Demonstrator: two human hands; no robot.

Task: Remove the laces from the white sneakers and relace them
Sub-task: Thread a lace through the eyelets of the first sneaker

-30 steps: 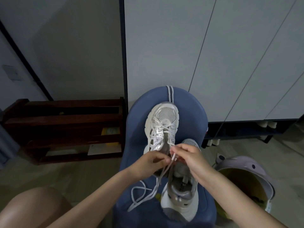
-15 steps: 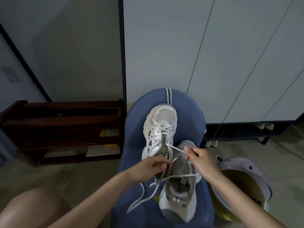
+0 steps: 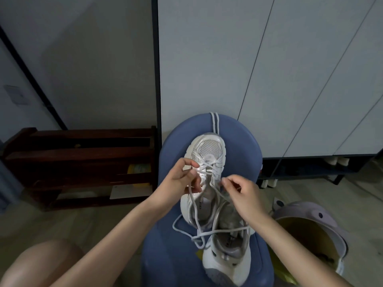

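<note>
Two white sneakers lie on a blue stool (image 3: pixel 244 139). The far sneaker (image 3: pixel 209 148) points away from me and is laced over its front eyelets. The near sneaker (image 3: pixel 228 259) lies below it with its opening bare of lace. My left hand (image 3: pixel 180 181) pinches one strand of the white lace (image 3: pixel 199 235) at the far sneaker's left side. My right hand (image 3: pixel 240 191) pinches the other strand at its right side. The loose ends trail down across the near sneaker and the stool. A second lace (image 3: pixel 213 122) hangs over the stool's far edge.
A dark wooden shoe rack (image 3: pixel 78 162) stands on the left against the wall. White cabinet doors (image 3: pixel 269 69) rise behind the stool. A lilac bin (image 3: pixel 310 230) with a yellow liner sits at the lower right. My bare knee (image 3: pixel 39 264) is at the lower left.
My hands have moved apart and up the far sneaker, the left one to its left side. The lace strands now run from each hand down over the near sneaker.
</note>
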